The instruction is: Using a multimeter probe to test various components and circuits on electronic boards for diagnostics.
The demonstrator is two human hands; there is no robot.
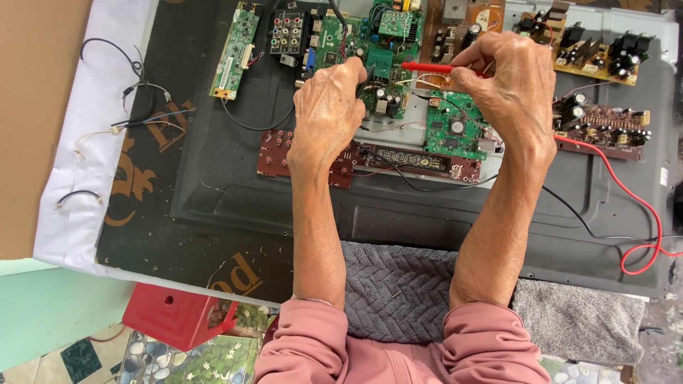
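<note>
Both forearms reach forward from rolled pink sleeves, running roughly parallel and well apart, bare from the cuffs to the wrists. The left hand (327,114) is seen from the back, knuckles up, its fingers curled down and inward in a closed pinching grip, thumb tucked toward the right. The right hand (501,85) sits slightly further forward, wrist bent a little inward, its fingers bunched together and closed in a pinch that points left toward the other hand. The two hands are near each other but not touching.
</note>
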